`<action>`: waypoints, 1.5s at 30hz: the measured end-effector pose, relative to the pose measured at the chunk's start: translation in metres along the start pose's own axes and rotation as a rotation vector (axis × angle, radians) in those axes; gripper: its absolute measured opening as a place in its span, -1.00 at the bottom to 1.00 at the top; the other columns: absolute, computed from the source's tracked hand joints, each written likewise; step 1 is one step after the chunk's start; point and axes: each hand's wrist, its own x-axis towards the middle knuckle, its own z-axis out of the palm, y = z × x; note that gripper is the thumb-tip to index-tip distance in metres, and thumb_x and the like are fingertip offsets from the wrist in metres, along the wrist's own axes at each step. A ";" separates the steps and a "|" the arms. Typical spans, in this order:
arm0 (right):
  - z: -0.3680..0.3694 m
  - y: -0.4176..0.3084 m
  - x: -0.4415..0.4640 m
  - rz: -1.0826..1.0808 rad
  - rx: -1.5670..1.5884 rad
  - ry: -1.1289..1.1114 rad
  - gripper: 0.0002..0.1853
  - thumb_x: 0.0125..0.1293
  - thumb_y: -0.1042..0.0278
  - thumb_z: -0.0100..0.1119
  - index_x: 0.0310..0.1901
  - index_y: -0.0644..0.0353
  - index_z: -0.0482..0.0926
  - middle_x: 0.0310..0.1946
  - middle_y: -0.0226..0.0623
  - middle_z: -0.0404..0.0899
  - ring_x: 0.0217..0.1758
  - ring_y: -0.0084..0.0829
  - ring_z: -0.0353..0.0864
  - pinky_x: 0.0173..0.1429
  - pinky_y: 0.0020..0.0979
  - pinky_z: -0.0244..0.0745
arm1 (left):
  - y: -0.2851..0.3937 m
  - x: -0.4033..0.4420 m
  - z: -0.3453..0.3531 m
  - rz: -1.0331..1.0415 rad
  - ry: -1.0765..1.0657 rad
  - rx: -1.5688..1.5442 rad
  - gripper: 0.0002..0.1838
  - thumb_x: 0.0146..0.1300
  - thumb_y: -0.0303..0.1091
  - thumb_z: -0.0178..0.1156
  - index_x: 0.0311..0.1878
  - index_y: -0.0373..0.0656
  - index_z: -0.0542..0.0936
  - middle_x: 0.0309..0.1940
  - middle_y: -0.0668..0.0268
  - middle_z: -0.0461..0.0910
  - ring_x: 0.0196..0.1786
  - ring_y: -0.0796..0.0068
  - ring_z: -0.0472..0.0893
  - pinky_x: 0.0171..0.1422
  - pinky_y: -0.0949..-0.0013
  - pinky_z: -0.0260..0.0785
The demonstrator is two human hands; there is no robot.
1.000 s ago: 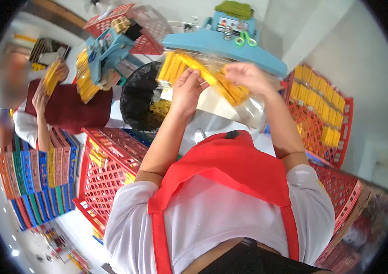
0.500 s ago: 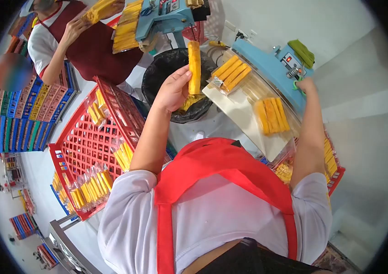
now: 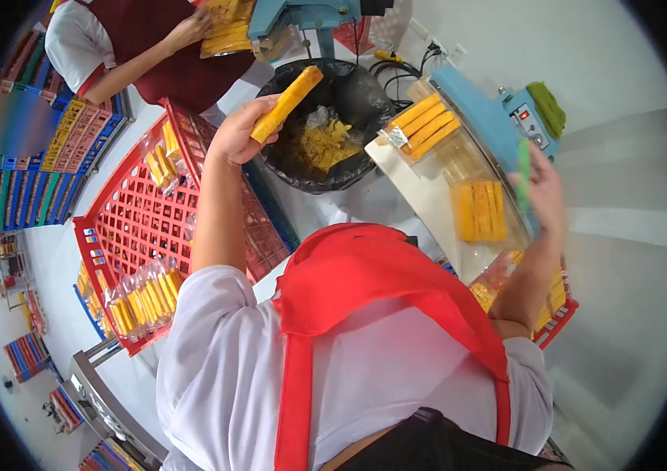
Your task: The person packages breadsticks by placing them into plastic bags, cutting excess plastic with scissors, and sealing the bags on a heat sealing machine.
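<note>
In my left hand (image 3: 243,133) is a long yellow food stick (image 3: 290,102), gripped near its lower end and tilted up to the right beside a black-lined bin (image 3: 277,161). My right hand (image 3: 544,188), smeared by motion, is closed on green-handled scissors (image 3: 523,169) at the near side of a blue sealing machine (image 3: 478,106). On that machine's white work shelf (image 3: 408,184) lie a clear pack of yellow sticks (image 3: 424,125) and a second group of yellow sticks (image 3: 481,210) in clear plastic.
A red crate (image 3: 125,208) with bagged sticks stands to my left. Across the bin, a co-worker in a maroon apron (image 3: 145,39) handles packs by another blue machine (image 3: 302,16). Another crate (image 3: 561,314) is at my right. A green cloth (image 3: 545,110) lies on the sealer; stacked crates (image 3: 27,188) stand far left.
My left hand has moved left with the stick, which has tipped from upright to slanting. My right hand has drawn down and back from the sealer's knob with the scissors. The co-worker's hands have shifted.
</note>
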 end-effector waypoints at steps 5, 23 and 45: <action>0.145 -0.005 0.026 -0.356 -0.471 -0.337 -0.26 -0.23 0.16 0.33 0.09 0.16 0.33 -0.15 -0.26 0.41 -0.23 -0.45 0.45 -0.19 -0.51 0.35 | 0.014 0.004 -0.014 -0.060 -0.083 0.187 -0.65 0.13 -0.25 -0.05 -0.10 -0.32 0.41 -0.49 0.35 0.42 -0.54 0.66 0.35 -0.56 0.62 0.16; 0.240 0.043 0.074 0.027 0.099 -0.741 -0.48 -0.03 0.58 0.15 0.06 0.30 0.35 -0.37 -0.44 0.46 -0.38 -0.74 0.42 -0.32 -0.66 0.32 | 0.004 0.017 -0.085 -0.306 -0.046 0.327 -0.62 0.14 -0.19 0.04 -0.10 -0.31 0.46 -0.47 0.38 0.48 -0.53 0.70 0.39 -0.57 0.63 0.17; 0.255 0.037 0.064 -0.023 -0.328 -0.397 -0.33 -0.23 -0.04 0.20 -0.03 0.15 0.43 -0.13 -0.04 0.45 -0.07 -0.17 0.45 -0.01 -0.31 0.32 | -0.018 0.025 -0.059 -0.243 0.222 0.346 -0.65 0.12 -0.17 0.03 -0.14 -0.24 0.48 -0.49 0.42 0.40 -0.52 0.68 0.34 -0.54 0.59 0.17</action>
